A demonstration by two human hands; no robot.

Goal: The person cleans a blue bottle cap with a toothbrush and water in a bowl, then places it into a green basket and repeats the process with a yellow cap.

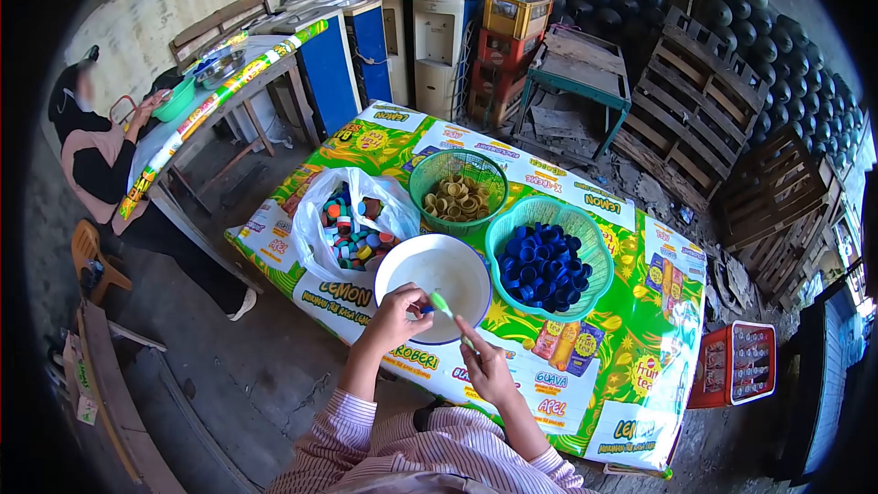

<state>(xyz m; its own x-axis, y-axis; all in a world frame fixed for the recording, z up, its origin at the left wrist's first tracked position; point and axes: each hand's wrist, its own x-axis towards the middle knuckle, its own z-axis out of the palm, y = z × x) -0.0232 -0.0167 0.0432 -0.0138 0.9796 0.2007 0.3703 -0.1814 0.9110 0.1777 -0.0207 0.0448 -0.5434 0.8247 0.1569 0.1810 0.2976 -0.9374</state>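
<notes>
Our left hand pinches what looks like a small blue cap. Our right hand is closed round a green pick, its tip at the cap, directly over the white bowl. If the tip slips (the pinch looks shallow), it could jab our left fingers or flick the cap toward the teal basket just right of the grip.

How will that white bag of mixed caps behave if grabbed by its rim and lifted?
Probably floppy: the white plastic bag sags open with thin crumpled walls, so it should slump, not hold shape. Likely light for its bulk, as it holds only small bottle caps. Its mouth gapes wide, so a sideways push may spill caps.
</notes>
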